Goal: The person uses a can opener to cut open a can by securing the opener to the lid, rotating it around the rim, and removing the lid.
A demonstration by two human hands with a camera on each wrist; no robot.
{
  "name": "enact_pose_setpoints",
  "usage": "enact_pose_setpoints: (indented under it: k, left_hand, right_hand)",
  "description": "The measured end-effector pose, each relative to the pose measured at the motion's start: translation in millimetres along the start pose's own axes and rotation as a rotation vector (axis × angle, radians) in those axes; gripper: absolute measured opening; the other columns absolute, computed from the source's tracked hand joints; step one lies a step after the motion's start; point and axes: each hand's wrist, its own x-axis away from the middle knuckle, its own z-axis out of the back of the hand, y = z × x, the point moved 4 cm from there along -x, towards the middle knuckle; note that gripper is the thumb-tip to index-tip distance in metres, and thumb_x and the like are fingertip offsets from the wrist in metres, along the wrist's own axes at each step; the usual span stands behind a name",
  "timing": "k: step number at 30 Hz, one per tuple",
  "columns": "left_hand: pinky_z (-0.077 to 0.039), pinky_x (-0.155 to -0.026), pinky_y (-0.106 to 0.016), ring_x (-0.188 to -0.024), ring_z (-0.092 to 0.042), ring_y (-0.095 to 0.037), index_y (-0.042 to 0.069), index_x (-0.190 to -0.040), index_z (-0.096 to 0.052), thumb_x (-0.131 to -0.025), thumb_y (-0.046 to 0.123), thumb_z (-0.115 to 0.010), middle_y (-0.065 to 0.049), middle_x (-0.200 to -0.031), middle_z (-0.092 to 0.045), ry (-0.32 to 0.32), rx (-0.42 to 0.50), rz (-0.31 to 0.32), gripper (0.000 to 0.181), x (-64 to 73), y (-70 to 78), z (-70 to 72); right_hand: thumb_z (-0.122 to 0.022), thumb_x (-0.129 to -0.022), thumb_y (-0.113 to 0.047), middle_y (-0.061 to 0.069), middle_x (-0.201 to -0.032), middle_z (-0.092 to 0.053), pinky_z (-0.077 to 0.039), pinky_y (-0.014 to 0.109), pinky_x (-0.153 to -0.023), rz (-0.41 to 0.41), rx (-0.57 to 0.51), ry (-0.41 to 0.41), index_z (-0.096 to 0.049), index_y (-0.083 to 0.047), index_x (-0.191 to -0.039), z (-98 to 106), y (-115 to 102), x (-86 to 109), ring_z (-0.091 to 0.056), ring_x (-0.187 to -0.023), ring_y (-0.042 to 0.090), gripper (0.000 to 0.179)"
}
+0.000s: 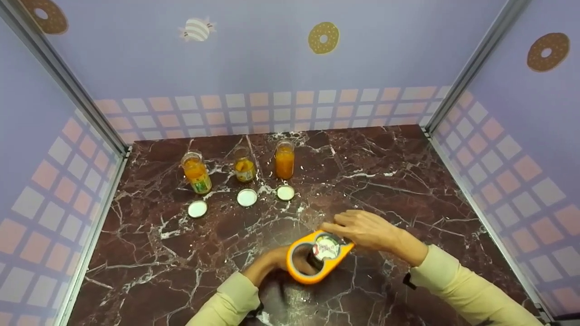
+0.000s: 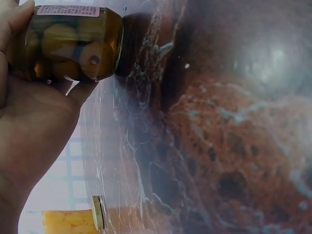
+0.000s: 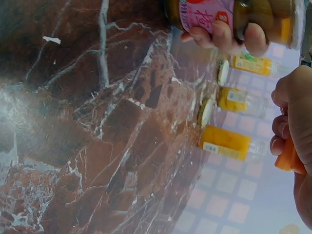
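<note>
My left hand (image 1: 275,259) grips a glass jar (image 2: 80,46) of round, olive-like pieces, fingers wrapped across its pink label (image 3: 204,13). The jar stands upright, its base at or close over the tabletop. Around its printed white lid (image 1: 326,247) sits an orange jar opener (image 1: 304,277) with a grey-blue inner edge. My right hand (image 1: 362,228) holds the opener at its far right end, fingers curled round the orange handle (image 3: 288,158). Most of the jar is hidden under the opener in the head view.
At the back stand three lidless glass jars with orange-yellow contents: a left one (image 1: 196,174), a middle one (image 1: 244,167) and a right one (image 1: 284,160). Before them lie a left lid (image 1: 197,208), a middle lid (image 1: 247,198) and a right lid (image 1: 285,193). Panels (image 1: 272,63) enclose the marble-patterned table (image 1: 385,190).
</note>
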Motion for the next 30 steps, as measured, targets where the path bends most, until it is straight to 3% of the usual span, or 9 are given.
enact_pose_setpoints:
  k: [5,8,13,16,20,24,30]
  left_hand:
    - [-0.042,-0.110,-0.025,-0.115,-0.057,-0.004,-0.004,-0.143,-0.049,-0.086,0.008,-0.081,-0.002,-0.133,-0.061,0.038,-0.080,0.001,0.066,-2.0,-1.5,-0.2]
    - [-0.027,-0.120,-0.027,-0.133,-0.046,-0.007,0.003,-0.152,-0.042,-0.085,0.013,-0.083,0.000,-0.148,-0.052,0.050,-0.109,0.032,0.079,-2.3,-1.2,-1.4]
    - [-0.033,-0.117,-0.027,-0.127,-0.052,-0.009,0.009,-0.144,-0.056,-0.084,0.009,-0.084,0.002,-0.139,-0.060,0.074,-0.078,0.146,0.067,-2.3,-4.0,-3.9]
    - [-0.034,-0.116,-0.029,-0.127,-0.054,-0.011,0.010,-0.144,-0.054,-0.082,0.008,-0.084,0.001,-0.139,-0.060,0.115,-0.077,0.170,0.069,-3.3,-4.4,-2.7]
    - [-0.034,-0.118,-0.034,-0.132,-0.052,-0.017,0.009,-0.150,-0.046,-0.081,0.004,-0.083,-0.004,-0.145,-0.055,0.160,-0.062,0.117,0.079,-8.6,-3.0,2.7]
    - [-0.037,-0.116,-0.034,-0.127,-0.055,-0.016,0.008,-0.150,-0.046,-0.082,0.002,-0.082,-0.004,-0.141,-0.059,0.197,-0.081,0.076,0.077,-14.9,-2.9,11.1]
    - [-0.038,-0.116,-0.042,-0.128,-0.056,-0.026,0.004,-0.156,-0.040,-0.081,-0.006,-0.077,-0.014,-0.143,-0.058,0.245,-0.150,0.047,0.085,-26.4,-2.2,27.8]
  right_hand:
    - [-0.086,-0.062,-0.004,-0.003,-0.083,-0.042,-0.045,0.031,-0.058,-0.101,-0.026,-0.016,-0.052,-0.018,-0.134,7.1,7.2,8.9,-0.040,-0.067,0.015,0.081]
    - [-0.090,-0.059,-0.002,-0.002,-0.087,-0.046,-0.050,0.033,-0.061,-0.167,-0.031,-0.030,-0.051,-0.019,-0.139,11.4,11.3,17.8,-0.045,-0.070,0.017,0.091]
    - [-0.094,-0.052,0.000,0.004,-0.099,-0.056,-0.057,0.041,-0.072,-0.246,-0.017,-0.018,-0.050,-0.017,-0.147,16.8,15.4,35.0,-0.057,-0.080,0.024,0.106]
    - [-0.099,-0.052,-0.006,0.006,-0.104,-0.058,-0.058,0.044,-0.078,-0.287,-0.020,-0.004,-0.049,-0.017,-0.150,17.9,16.6,44.2,-0.060,-0.087,0.026,0.111]
    - [-0.096,-0.057,-0.002,0.004,-0.102,-0.056,-0.058,0.044,-0.076,-0.325,-0.026,0.016,-0.049,-0.019,-0.152,17.5,18.3,53.5,-0.059,-0.084,0.024,0.108]
    - [-0.094,-0.058,0.000,0.004,-0.100,-0.055,-0.058,0.043,-0.072,-0.338,-0.029,0.047,-0.052,-0.018,-0.150,16.8,19.7,59.8,-0.059,-0.081,0.023,0.103]
    - [-0.098,-0.052,-0.004,0.002,-0.094,-0.053,-0.053,0.041,-0.060,-0.368,-0.033,0.079,-0.056,-0.016,-0.145,16.6,23.4,67.4,-0.054,-0.072,0.021,0.103]
